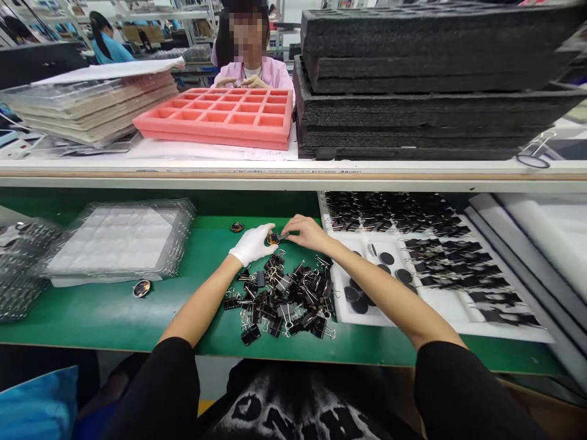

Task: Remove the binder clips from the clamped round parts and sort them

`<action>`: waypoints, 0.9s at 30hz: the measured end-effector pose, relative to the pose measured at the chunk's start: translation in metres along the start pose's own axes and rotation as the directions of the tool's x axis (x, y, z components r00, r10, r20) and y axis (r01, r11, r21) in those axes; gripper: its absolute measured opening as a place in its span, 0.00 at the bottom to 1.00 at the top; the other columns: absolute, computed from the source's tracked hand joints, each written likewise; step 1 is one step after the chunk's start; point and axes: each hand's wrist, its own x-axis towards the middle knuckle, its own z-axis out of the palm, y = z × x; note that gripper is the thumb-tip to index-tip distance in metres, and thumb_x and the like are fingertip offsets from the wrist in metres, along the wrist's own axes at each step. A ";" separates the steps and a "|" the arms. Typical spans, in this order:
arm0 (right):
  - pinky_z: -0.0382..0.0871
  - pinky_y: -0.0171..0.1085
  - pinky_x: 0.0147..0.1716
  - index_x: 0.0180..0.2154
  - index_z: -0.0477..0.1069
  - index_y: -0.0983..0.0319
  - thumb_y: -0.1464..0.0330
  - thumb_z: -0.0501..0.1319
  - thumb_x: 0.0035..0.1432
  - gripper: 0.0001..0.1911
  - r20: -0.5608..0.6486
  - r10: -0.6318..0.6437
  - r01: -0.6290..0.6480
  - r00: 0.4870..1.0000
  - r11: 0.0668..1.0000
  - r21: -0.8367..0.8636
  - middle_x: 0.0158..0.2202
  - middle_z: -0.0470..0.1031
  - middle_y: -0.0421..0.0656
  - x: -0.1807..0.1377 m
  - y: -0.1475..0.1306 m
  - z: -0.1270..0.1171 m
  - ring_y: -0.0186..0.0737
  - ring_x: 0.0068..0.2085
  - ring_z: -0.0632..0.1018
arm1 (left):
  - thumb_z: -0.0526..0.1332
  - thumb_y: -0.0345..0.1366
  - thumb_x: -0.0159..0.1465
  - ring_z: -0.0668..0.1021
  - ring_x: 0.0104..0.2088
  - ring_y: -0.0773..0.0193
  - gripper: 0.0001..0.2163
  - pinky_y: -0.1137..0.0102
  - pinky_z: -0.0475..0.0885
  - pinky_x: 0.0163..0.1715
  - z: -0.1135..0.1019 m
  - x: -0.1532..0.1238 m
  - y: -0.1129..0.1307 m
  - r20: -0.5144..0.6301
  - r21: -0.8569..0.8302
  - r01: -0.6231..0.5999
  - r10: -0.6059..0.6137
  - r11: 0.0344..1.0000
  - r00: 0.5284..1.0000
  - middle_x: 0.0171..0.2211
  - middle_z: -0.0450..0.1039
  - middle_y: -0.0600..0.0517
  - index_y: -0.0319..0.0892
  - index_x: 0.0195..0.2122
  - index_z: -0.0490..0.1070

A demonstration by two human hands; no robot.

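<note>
My left hand [254, 244], in a white glove, pinches a small round disc [273, 239] above the green mat [114, 311]. My bare right hand [306, 233] meets it from the right, fingers closed on a binder clip [283, 236] at the disc's edge. Just below both hands lies a heap of black binder clips [282, 299]. Two more round discs lie loose on the mat, one at the back [237, 227] and one on the left [142, 288].
A white tray [458, 305] on the right holds dark discs and rows of clipped parts. Clear plastic trays [121, 241] are stacked on the left. On the shelf above sit a pink compartment tray [224, 115] and black foam trays [426, 79]. A person sits opposite.
</note>
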 end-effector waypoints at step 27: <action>0.69 0.34 0.36 0.30 0.77 0.59 0.68 0.65 0.60 0.06 0.205 0.405 -0.415 0.891 0.910 0.003 0.30 0.81 0.39 -0.025 -0.036 0.020 0.37 0.33 0.80 | 0.58 0.44 0.66 0.76 0.56 0.37 0.23 0.49 0.69 0.54 -0.050 -0.010 -0.059 0.002 0.276 0.303 -0.316 0.912 0.949 0.56 0.76 0.36 0.42 0.60 0.76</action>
